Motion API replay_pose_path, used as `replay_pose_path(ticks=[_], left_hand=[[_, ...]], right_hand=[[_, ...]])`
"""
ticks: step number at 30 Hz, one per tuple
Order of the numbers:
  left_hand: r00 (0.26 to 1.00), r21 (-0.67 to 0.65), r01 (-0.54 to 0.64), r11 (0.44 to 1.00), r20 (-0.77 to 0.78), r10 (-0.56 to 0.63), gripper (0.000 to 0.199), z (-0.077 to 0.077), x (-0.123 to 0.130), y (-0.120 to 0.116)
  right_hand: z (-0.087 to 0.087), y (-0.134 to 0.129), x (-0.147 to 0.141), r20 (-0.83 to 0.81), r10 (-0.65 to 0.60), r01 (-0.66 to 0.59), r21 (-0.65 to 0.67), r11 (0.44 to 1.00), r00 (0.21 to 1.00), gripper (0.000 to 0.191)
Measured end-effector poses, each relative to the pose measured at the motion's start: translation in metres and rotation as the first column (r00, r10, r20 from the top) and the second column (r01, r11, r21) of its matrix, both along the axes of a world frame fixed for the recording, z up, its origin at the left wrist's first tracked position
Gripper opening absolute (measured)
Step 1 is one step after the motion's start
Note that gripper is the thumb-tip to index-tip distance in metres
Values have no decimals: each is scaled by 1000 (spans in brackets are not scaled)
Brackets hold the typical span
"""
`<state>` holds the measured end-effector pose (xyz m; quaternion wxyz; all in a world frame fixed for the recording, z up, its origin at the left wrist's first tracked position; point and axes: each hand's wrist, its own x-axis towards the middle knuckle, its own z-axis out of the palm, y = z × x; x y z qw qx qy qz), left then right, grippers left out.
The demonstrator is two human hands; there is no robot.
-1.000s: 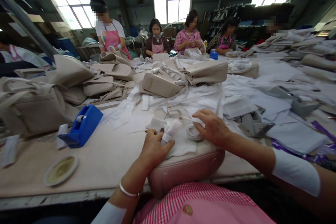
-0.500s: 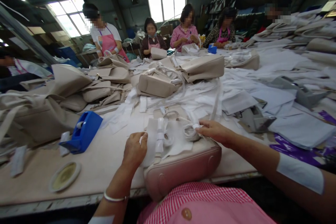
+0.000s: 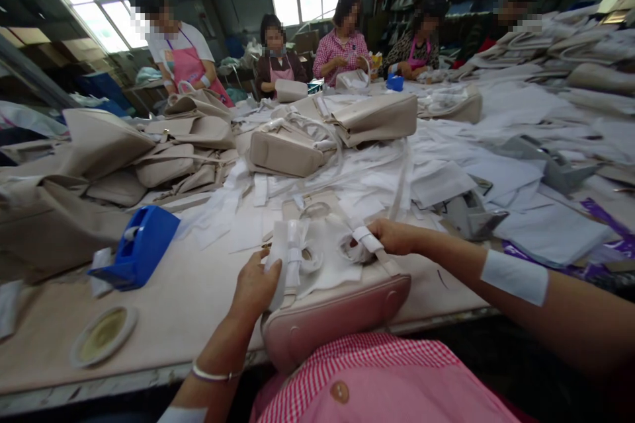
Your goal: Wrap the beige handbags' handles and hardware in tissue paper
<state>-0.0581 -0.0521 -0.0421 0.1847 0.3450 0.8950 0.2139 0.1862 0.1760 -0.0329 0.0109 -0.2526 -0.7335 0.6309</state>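
Observation:
A beige handbag (image 3: pixel 342 314) lies in front of me at the table edge, its base toward my apron. White sheet covers its upper face. White-wrapped bundles of strap (image 3: pixel 354 244) lie on it at left and right. My left hand (image 3: pixel 255 281) is closed on the bag's left edge, thumb on top against the white sheet. My right hand (image 3: pixel 394 236) is closed at the right edge, beside the wrapped strap; its fingertips are partly hidden behind it.
A blue tape dispenser (image 3: pixel 141 248) and a round dish (image 3: pixel 104 337) are at left. Beige bags (image 3: pixel 193 125) are piled beyond. Grey tape dispensers (image 3: pixel 471 215) and white sheets (image 3: pixel 550 228) lie at right. Several co-workers (image 3: pixel 342 46) work across the table.
My right hand has moved from the coiled strap's end to the bag's right edge. My left hand has closed on the left edge. The view has shifted slightly.

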Motion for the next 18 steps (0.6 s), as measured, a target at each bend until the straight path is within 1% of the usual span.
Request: replay_pose_path(ticks=[1, 2, 3, 4, 5, 6, 7, 8, 9, 10, 11, 12, 13, 15, 16, 17, 18], left_hand=[[999, -27, 32, 999, -34, -33, 46, -1, -1, -2], [993, -45, 67, 997, -96, -72, 44, 0, -2, -5], [977, -44, 104, 994, -180, -111, 42, 4, -3, -7], [950, -14, 146, 989, -277, -144, 40, 10, -3, -10], [916, 44, 204, 978, -361, -175, 37, 20, -2, -11], [886, 113, 288, 951, -408, -220, 35, 31, 0, -12], [861, 172, 392, 904, -414, -294, 32, 42, 4, -10], [831, 207, 510, 835, -370, -416, 30, 54, 10, -8], [770, 204, 628, 751, -300, -563, 29, 65, 17, -3], [683, 169, 729, 663, -245, -688, 28, 73, 25, 3], [590, 111, 807, 580, -200, -782, 26, 79, 34, 10], [505, 44, 862, 505, -171, -846, 25, 84, 42, 18], [437, -21, 895, 445, -153, -886, 26, 86, 49, 26], [342, -109, 929, 354, -116, -933, 31, 89, 62, 42], [313, -130, 937, 323, -94, -945, 32, 90, 67, 49], [296, -138, 943, 304, -77, -952, 30, 91, 71, 55], [292, -139, 944, 298, -64, -954, 28, 92, 75, 61]], right_hand=[[2, 1, -3, 19, 90, -91, 49, 995, 996, 12], [3, 3, -7, 40, 177, -180, 87, 980, 983, 10], [4, 3, -9, 58, 236, -242, 120, 963, 970, 9], [5, 4, -11, 68, 259, -267, 152, 952, 963, 9], [5, 4, -12, 71, 254, -263, 174, 949, 965, 9], [5, 3, -12, 69, 224, -233, 176, 956, 972, 9], [6, 2, -10, 65, 173, -181, 156, 971, 983, 8], [7, 0, -6, 66, 110, -117, 116, 986, 992, 8], [9, -2, -1, 68, 51, -55, 62, 997, 996, 9], [11, -4, 5, 67, 2, -3, 7, 1000, 998, 13], [14, -7, 12, 59, -40, 43, -41, 998, 997, 17], [17, -10, 18, 47, -78, 81, -77, 994, 996, 22], [20, -13, 25, 32, -101, 104, -104, 989, 994, 24], [26, -20, 34, -3, -119, 117, -157, 981, 993, 25], [28, -23, 37, -22, -128, 121, -186, 975, 992, 26], [29, -27, 37, -40, -142, 130, -213, 968, 989, 29], [30, -30, 36, -50, -166, 150, -231, 961, 985, 34]])
